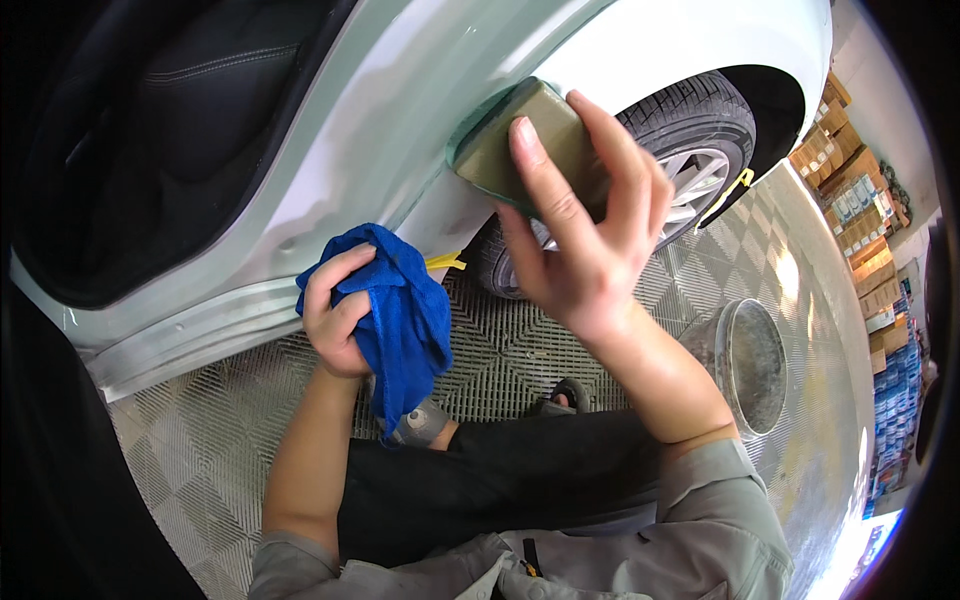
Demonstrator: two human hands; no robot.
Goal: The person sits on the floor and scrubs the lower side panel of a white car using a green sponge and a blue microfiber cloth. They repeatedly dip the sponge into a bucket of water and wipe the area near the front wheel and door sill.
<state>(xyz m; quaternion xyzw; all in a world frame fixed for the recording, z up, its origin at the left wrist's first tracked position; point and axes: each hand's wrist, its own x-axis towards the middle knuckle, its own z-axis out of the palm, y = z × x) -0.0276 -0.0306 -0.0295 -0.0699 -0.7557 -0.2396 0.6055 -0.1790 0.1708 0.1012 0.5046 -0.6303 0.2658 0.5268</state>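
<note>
My right hand (585, 225) grips an olive-green block (555, 135), held by its sides against or just over the pale car body panel beside the wheel arch. A thin darker green layer edges the block's underside. Lower left, my left hand (337, 315) is closed on a bunched blue cloth (409, 322), whose folds hang down over the floor. The cloth lies at the lower edge of the car's body (300, 202), near the sill. Whether the block touches the panel is hard to tell.
A car wheel (697, 172) stands beyond my right hand. Yellow tape strips (446, 261) stick out near the sill. A worn bucket (754, 367) stands on the grated floor (502, 345) at right. Stacked cardboard boxes (862, 225) line the far wall. The door opening is at upper left.
</note>
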